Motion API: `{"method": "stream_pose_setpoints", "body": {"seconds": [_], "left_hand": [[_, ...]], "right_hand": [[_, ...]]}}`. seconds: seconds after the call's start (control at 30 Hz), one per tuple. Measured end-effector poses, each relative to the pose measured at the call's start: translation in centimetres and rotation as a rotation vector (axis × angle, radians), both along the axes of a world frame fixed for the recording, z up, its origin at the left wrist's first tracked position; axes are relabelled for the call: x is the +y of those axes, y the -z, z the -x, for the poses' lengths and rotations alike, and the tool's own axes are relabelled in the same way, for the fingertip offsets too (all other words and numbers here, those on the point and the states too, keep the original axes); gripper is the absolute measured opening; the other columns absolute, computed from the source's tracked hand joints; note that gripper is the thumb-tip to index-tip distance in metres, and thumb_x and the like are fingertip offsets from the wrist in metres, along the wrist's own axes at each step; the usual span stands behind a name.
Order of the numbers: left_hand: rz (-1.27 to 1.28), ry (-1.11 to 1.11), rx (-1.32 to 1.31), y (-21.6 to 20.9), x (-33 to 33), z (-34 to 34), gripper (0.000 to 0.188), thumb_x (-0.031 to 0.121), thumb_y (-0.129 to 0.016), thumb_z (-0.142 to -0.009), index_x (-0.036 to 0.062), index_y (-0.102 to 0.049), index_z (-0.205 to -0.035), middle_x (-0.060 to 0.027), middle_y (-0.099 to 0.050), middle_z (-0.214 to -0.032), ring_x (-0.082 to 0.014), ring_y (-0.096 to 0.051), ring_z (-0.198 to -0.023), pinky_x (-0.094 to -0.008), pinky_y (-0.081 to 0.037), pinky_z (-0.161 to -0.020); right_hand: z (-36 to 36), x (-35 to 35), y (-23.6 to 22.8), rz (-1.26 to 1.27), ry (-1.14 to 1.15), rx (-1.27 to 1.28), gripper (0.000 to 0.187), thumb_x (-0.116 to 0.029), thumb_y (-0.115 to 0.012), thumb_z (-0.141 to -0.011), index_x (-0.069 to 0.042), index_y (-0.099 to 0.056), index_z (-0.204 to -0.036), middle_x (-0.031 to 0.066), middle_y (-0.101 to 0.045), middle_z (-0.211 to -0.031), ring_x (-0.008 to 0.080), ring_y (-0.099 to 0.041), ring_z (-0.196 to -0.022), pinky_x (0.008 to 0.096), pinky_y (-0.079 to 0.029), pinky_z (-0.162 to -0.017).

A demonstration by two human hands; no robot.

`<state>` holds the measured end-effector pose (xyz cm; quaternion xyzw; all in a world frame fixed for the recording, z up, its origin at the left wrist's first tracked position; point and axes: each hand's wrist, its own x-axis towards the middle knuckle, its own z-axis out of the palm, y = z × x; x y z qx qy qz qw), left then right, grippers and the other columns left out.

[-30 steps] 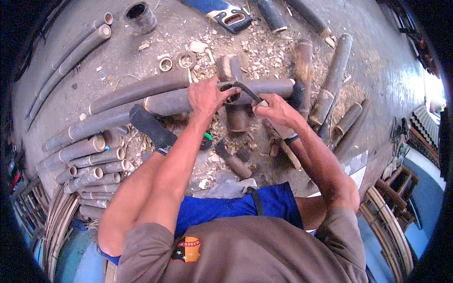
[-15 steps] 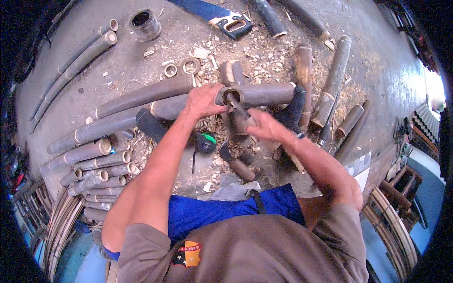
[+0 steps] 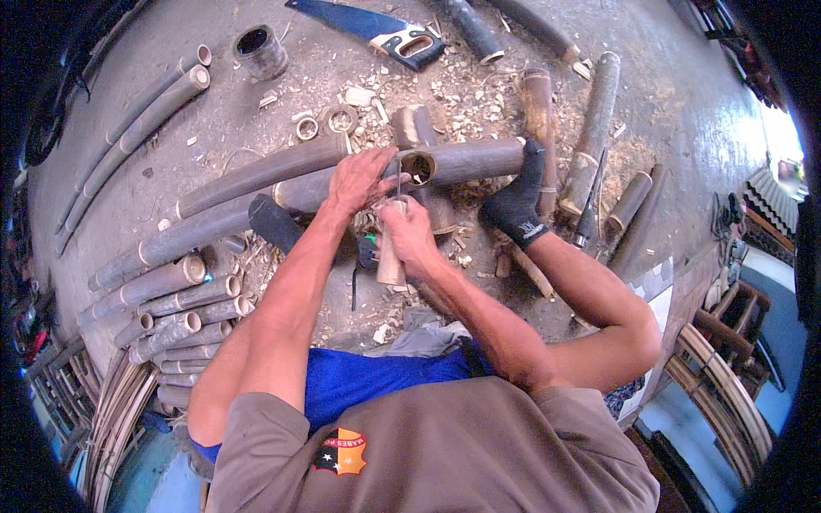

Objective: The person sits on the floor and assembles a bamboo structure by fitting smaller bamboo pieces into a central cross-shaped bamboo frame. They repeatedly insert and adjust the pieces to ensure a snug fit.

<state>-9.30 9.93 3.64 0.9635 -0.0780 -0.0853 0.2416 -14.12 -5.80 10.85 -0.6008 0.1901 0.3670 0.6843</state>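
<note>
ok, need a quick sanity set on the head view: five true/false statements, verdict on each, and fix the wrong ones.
1. The right hand grips a pale tool handle. True.
2. The blue saw lies left of the round grey container. False: the saw lies to its right.
3. The left hand is on the long bamboo pole. True.
4. The bamboo pieces at lower left stand upright. False: they lie stacked on their sides.
5. Pale wood chips litter the floor. True.
</note>
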Motion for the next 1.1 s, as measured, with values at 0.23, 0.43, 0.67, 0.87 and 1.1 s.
{"method": "stream_pose_setpoints", "body": {"seconds": [0.23,0.43,0.67,0.87,1.1], "left_hand": [[0.072,-0.121,-0.113,0.5,-0.4,0.7,0.049,0.046,-0.066,-0.091,0.0146,-0.065,-0.129,-0.011,-0.069,-0.12,-0.0305,-0.065,-0.112,-0.0437,-0.051,-0.094],[0.927,-0.307,-0.142,4.9,-0.9,2.0,0.032,0.034,-0.065,-0.091,0.0137,-0.066,-0.116,-0.0096,-0.069,-0.108,-0.0271,-0.065,-0.105,-0.0394,-0.05,-0.09],[0.244,-0.154,-0.034,3.8,-1.5,0.8,0.031,0.023,-0.063,-0.09,0.0131,-0.061,-0.119,-0.0094,-0.066,-0.109,-0.0287,-0.064,-0.106,-0.0405,-0.051,-0.085],[-0.154,-0.079,0.144,-1.7,-0.4,-0.5,0.099,0.079,-0.078,-0.06,0.0151,-0.062,-0.135,-0.0172,-0.069,-0.116,-0.0377,-0.068,-0.106,-0.0489,-0.054,-0.092],[-0.105,-0.061,0.202,-2.7,-0.4,-1.4,0.099,0.076,-0.079,-0.061,0.0115,-0.062,-0.133,-0.0177,-0.07,-0.115,-0.038,-0.067,-0.107,-0.0493,-0.054,-0.091]], "right_hand": [[-2.9,5.6,-1.0,-0.398,0.532,0.228,0.014,-0.016,-0.058,-0.095,-0.005,-0.054,-0.088,0.0071,-0.057,-0.07,0.0216,-0.058,-0.055,0.0392,-0.051,-0.048],[-6.8,8.5,1.6,-0.504,0.786,0.326,0.015,-0.016,-0.056,-0.094,-0.003,-0.056,-0.087,0.0113,-0.06,-0.073,0.0275,-0.061,-0.06,0.0427,-0.052,-0.052],[-7.2,7.3,1.2,-0.585,0.806,0.309,0.019,-0.02,-0.054,-0.096,-0.002,-0.058,-0.098,0.0101,-0.062,-0.082,0.0254,-0.062,-0.066,0.0428,-0.057,-0.064],[2.4,-2.4,4.9,0.222,0.229,-0.154,0.023,-0.024,-0.064,-0.092,-0.005,-0.064,-0.104,0.0055,-0.062,-0.083,0.0171,-0.058,-0.061,0.0339,-0.051,-0.054],[-6.2,-10.6,4.0,0.532,-0.538,-0.539,0.044,-0.032,-0.068,-0.084,0.003,-0.068,-0.11,0.017,-0.072,-0.085,0.0269,-0.071,-0.079,0.0427,-0.056,-0.074]]}}
